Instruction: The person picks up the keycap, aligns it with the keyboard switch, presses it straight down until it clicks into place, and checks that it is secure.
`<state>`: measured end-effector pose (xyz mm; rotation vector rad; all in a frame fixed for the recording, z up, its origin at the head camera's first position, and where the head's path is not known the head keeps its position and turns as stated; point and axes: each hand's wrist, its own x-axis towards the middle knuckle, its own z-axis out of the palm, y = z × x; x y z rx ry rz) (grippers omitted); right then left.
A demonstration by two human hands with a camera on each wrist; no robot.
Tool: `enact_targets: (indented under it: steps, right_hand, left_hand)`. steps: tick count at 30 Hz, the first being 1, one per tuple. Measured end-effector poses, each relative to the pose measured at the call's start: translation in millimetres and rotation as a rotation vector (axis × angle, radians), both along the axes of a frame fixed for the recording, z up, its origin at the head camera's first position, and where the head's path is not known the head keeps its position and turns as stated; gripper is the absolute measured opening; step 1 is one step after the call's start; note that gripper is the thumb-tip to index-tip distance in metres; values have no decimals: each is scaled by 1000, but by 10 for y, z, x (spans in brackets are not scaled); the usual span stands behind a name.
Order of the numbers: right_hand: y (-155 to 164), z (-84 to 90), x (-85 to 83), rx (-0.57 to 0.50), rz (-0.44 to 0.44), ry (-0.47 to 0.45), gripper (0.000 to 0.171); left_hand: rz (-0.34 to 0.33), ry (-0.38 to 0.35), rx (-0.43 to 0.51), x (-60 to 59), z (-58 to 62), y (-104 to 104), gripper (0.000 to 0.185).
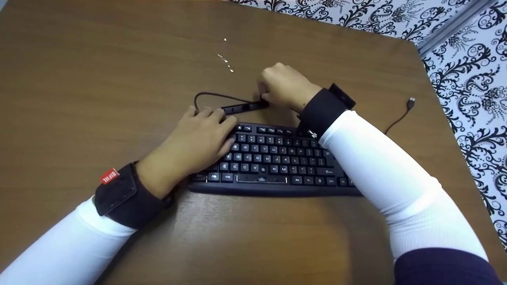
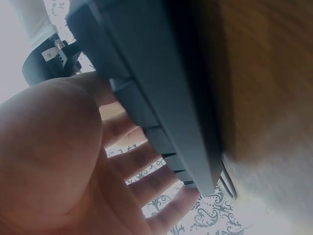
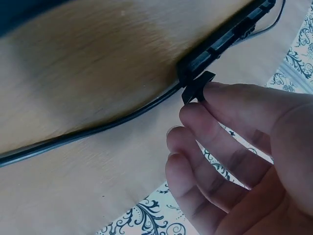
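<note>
left hand (image 1: 198, 138) flat on keyboard (image 1: 273, 160), pinning it to the surface (image 1: 99, 79) | right hand (image 1: 283, 85) pinches small black tab (image 3: 197, 85) (purpose unclear) beside the hub (image 1: 243, 107) on the cable (image 3: 88, 132)

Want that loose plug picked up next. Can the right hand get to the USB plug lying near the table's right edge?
Probably yes: the USB plug lies on bare table, nothing around it, but the right hand pinches a small black clip.
</note>
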<state>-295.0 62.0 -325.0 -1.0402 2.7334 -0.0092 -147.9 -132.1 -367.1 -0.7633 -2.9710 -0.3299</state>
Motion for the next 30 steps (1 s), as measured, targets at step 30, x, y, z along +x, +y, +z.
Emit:
enact_targets:
  steps: [30]
  right_hand:
    - [212,8,-148,-19,-65,-146,19]
  left_hand:
    - [-3,-32,9,-13,-9,-7,41]
